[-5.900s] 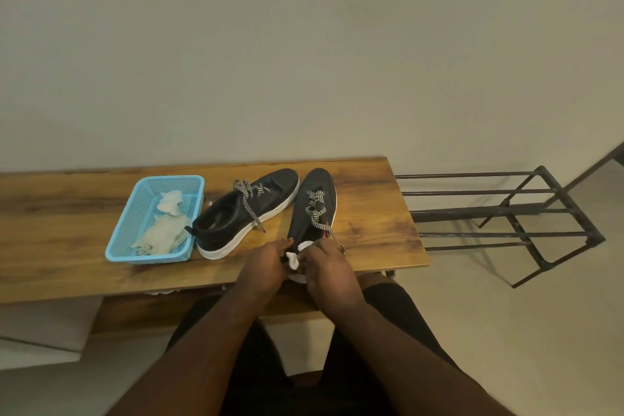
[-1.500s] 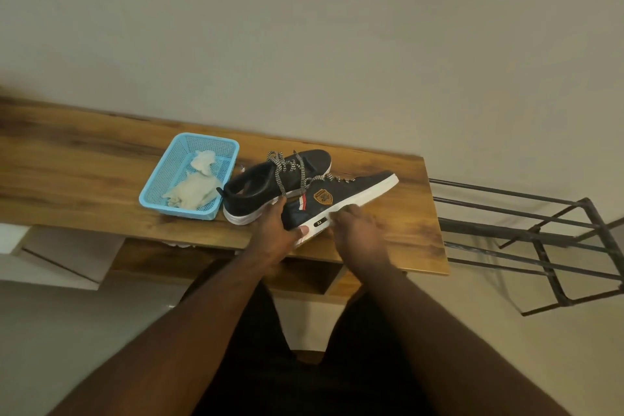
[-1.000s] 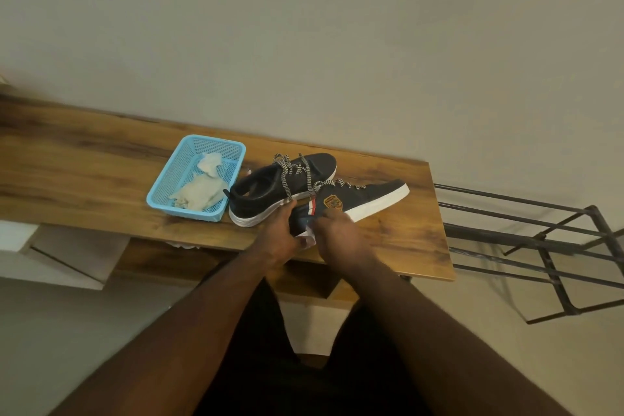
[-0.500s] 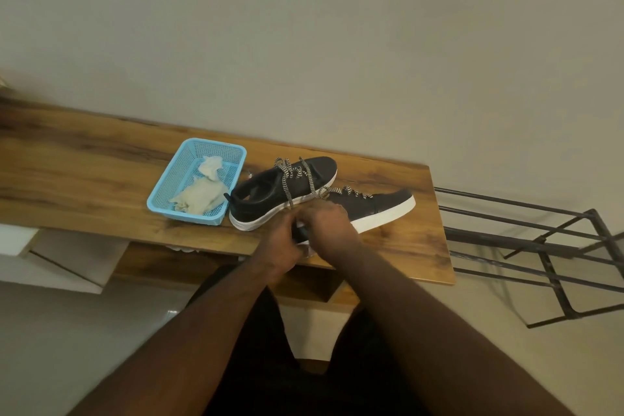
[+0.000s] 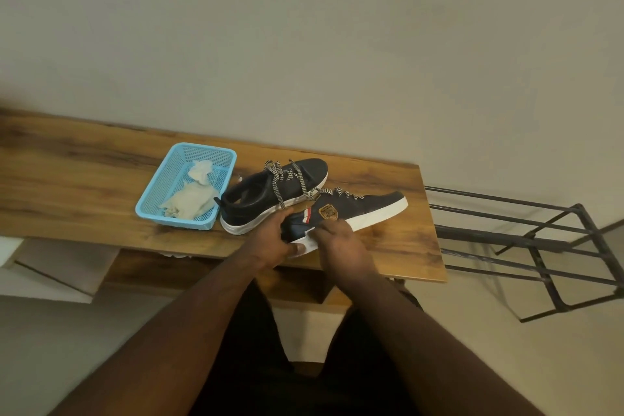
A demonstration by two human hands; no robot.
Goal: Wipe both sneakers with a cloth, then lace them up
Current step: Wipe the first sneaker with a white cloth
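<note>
WIPING THE SIDE PANEL OF THE NEAR SNEAKER

The landmark is the blue basket (image 5: 153,194), which stands on the wooden worktop (image 5: 67,186) and contains pale rags (image 5: 190,201). The far sneaker (image 5: 270,194) stands just to the right of the basket, its speckled laces (image 5: 287,181) loose; the near sneaker (image 5: 344,216) lies further right of the basket, tilted so that its badge side faces up, heel towards the person.

The left hand (image 5: 270,240) clamps the heel of the near sneaker, fingers curled round it; the right hand (image 5: 341,243) is closed on a small white cloth (image 5: 309,235), pressing it against the side panel just above the white sole.

Procedure, as judged from this state: keep the heel braced firmly so the shoe does not slide on the worktop; stroke along the panel from heel to toe in one direction; work the sole edge separately, since dirt probably collects there; refold the cloth to a fresh face when soiled; keep the loose laces out of the stroke. Lacing is not yet begun.
</note>
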